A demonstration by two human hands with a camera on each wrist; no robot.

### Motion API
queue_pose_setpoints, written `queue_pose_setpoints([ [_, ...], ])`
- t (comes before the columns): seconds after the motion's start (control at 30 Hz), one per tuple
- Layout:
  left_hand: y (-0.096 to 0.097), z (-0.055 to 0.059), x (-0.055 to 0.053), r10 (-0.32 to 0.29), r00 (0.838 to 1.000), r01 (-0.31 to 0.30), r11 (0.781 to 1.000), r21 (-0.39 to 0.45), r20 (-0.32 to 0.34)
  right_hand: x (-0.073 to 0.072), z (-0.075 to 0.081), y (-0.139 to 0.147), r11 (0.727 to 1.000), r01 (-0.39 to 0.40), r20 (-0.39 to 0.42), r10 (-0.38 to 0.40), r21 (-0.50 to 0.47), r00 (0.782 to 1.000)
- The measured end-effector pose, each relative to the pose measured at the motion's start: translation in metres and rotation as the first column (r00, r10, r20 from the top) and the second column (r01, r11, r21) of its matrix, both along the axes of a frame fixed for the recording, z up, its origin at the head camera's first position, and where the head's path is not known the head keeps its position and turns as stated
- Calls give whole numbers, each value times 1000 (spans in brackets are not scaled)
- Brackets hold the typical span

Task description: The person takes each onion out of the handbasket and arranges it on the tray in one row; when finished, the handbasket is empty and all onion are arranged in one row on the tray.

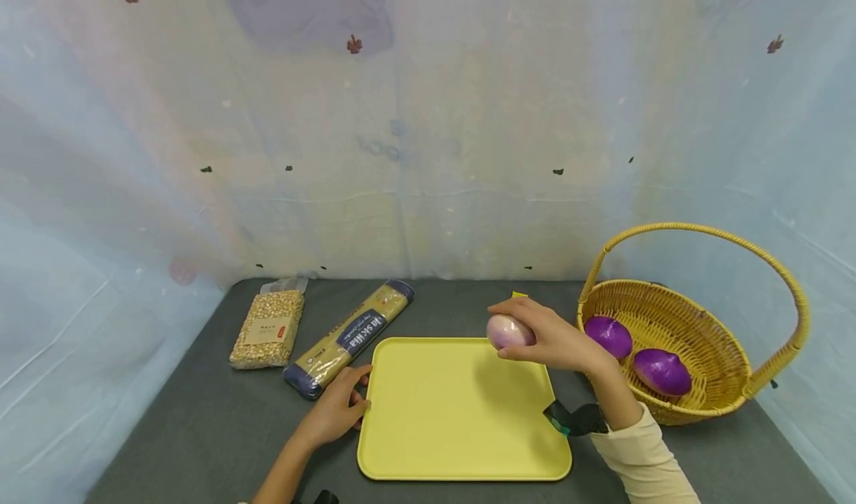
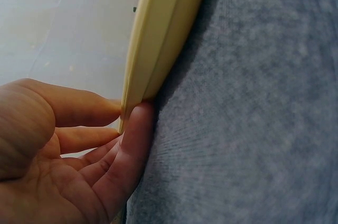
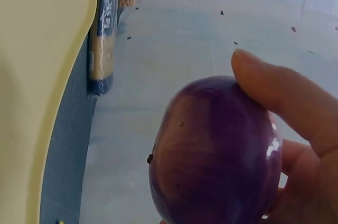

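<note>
My right hand (image 1: pixel 545 337) holds a shiny purple onion (image 3: pixel 216 150) above the right rear part of the yellow tray (image 1: pixel 455 415). In the head view this onion's pale, pinkish-white side shows, while the right wrist view shows its dark purple side. Thumb and fingers curve round it. At the tray's left edge, my left hand (image 1: pixel 334 407) pinches the rim, with one finger under it in the left wrist view. Two more purple onions (image 1: pixel 662 372) lie in the yellow wicker basket (image 1: pixel 715 340) to the right, beside my right forearm.
A long pack of pasta (image 1: pixel 351 337) lies slantwise behind my left hand. Further left is a clear bag of yellowish kernels (image 1: pixel 269 325). A small yellow thing (image 1: pixel 519 294) peeks out behind my right hand. The basket's tall handle (image 1: pixel 695 227) arches up. A pale curtain (image 1: pixel 428 117) hangs behind the grey table.
</note>
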State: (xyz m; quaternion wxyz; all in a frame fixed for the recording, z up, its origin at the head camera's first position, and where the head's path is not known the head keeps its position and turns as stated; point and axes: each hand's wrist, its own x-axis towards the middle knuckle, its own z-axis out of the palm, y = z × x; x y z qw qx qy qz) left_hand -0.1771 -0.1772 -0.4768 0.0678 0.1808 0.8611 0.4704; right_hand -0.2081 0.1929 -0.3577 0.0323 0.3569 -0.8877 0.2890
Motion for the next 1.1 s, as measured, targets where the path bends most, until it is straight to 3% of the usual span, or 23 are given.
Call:
queue_pose_setpoints([
  [0.57,0,2,0,-5,1000,5,1000,1,7,-6,-18,-32,998,-48,88,52,-46,995],
  [1.1,0,0,0,-9,1000,9,1000,2,2,-12,-28,-58,995,-87,92,91,-40,992],
])
